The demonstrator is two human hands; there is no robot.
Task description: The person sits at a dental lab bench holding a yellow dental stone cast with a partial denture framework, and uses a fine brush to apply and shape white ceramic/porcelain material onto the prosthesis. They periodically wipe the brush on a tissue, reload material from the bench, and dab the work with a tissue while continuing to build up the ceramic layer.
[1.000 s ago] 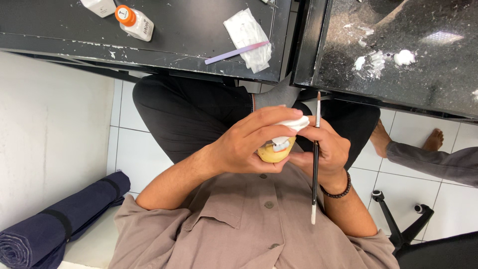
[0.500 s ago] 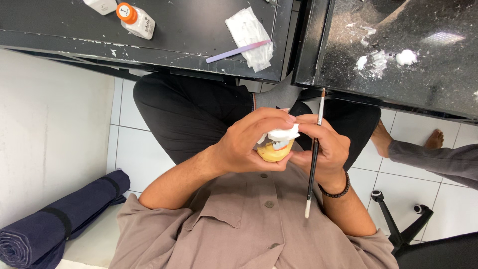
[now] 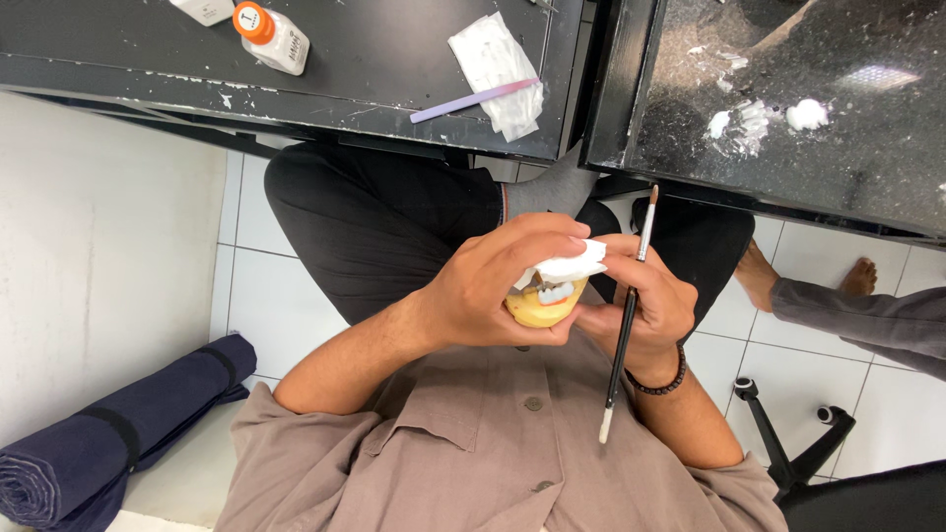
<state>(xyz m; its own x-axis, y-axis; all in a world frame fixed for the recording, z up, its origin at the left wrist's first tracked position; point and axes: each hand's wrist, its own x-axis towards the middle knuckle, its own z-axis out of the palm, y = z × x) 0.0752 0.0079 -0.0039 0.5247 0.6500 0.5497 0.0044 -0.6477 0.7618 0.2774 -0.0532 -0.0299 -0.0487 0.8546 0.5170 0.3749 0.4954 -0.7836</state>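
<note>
My left hand (image 3: 498, 286) wraps over a small yellow dental model (image 3: 537, 310) with white teeth showing, and presses a folded white tissue (image 3: 572, 266) against its top. My right hand (image 3: 650, 305) supports the model from the other side. It also holds a long thin black paintbrush (image 3: 625, 330) upright between its fingers, with the pale end pointing down toward my shirt. Both hands sit close to my chest, above my lap.
A black table edge (image 3: 394, 133) carries an orange-capped white bottle (image 3: 271, 34), a crumpled tissue (image 3: 493, 54) and a purple stick (image 3: 473, 100). A dark counter (image 3: 838, 177) holds white cotton bits. A rolled navy mat (image 3: 108, 443) lies lower left. Another person's bare foot (image 3: 859, 278) and a chair base (image 3: 788, 453) are at the right.
The tissue in my left hand has shifted a little across the top of the model. The brush has tilted slightly. Both hands stay in the same place.
</note>
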